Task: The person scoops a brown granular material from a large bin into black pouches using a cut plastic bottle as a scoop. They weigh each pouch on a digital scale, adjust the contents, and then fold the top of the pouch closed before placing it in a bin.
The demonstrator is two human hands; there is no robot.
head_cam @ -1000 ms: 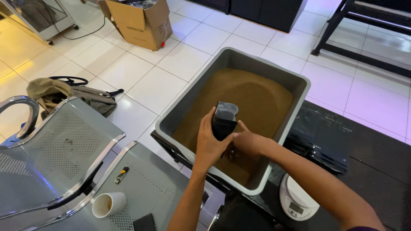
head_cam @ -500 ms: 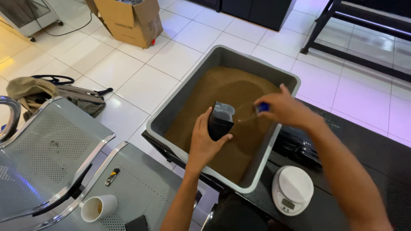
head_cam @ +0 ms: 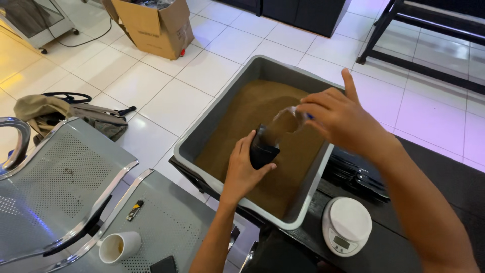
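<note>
In the head view the left hand (head_cam: 242, 169) is wrapped around a small black pouch (head_cam: 262, 147), holding it upright over the brown powder (head_cam: 252, 116) that fills the grey tub (head_cam: 202, 136). Just above and beside it the right hand (head_cam: 336, 119) pinches a clear scoop (head_cam: 285, 121) between thumb and fingers, forefinger raised, tipping the scoop at the pouch's mouth. Below the right forearm sits a white kitchen scale (head_cam: 347, 225); near the left elbow stands a white cup (head_cam: 118, 246) on a perforated metal seat (head_cam: 166, 227).

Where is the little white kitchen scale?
In the head view, the white kitchen scale sits low on the right, on the dark table, just past the near right corner of the grey tub of brown powder.
</note>
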